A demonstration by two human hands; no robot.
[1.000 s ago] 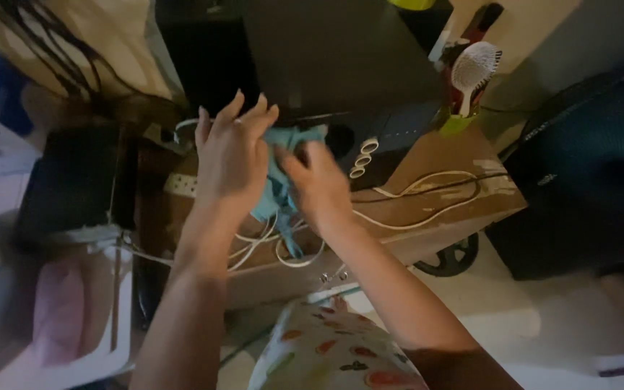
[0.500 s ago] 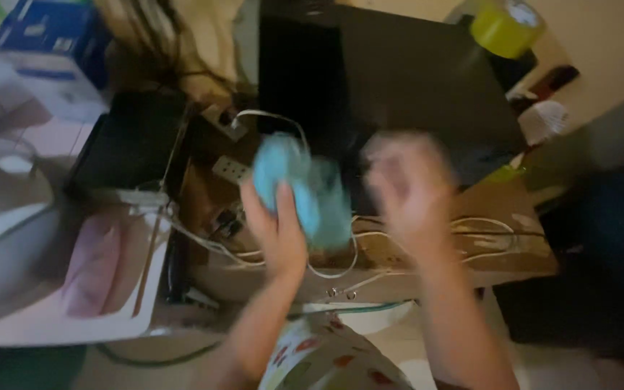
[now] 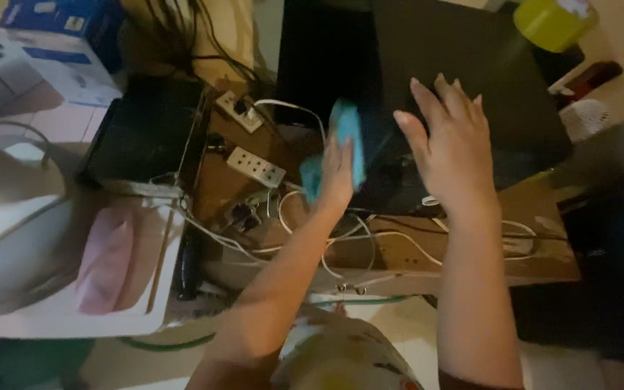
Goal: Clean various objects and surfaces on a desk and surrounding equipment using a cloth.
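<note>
**Cloth now pressed on the side of the black box**

The left hand (image 3: 337,170) now pinches the blue cloth (image 3: 344,141) against the left side of the black box (image 3: 464,65), in the upper middle of the frame. A moment ago the cloth was in the air. The right hand (image 3: 449,148), fingers spread, now lies flat on top, so wiping seems started.

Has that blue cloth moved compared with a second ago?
Yes. The blue cloth, then bunched between both hands in front of the black box, is now pressed by the left hand against the box's left side.
</note>
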